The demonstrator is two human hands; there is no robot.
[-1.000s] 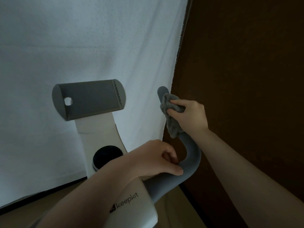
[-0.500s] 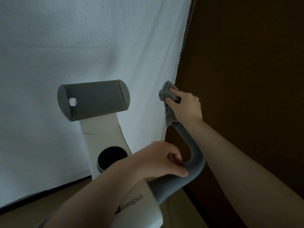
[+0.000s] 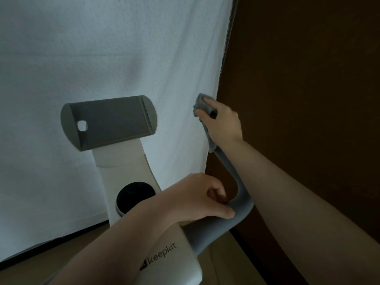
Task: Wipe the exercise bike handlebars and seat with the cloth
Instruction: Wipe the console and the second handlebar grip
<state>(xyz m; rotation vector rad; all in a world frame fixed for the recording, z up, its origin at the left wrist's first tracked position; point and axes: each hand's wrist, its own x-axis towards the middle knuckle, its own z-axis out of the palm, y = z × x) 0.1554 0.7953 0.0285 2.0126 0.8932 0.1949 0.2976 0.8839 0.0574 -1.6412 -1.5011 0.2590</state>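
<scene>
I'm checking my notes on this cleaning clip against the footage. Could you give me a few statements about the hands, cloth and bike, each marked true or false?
1. The right hand holds the grey cloth at the handlebar's far tip. True.
2. The left hand holds a second cloth. False: it grips the bare handlebar bend.
3. The tablet holder is empty. True.
4. The cloth lies on the seat. False: no seat is visible.
</scene>
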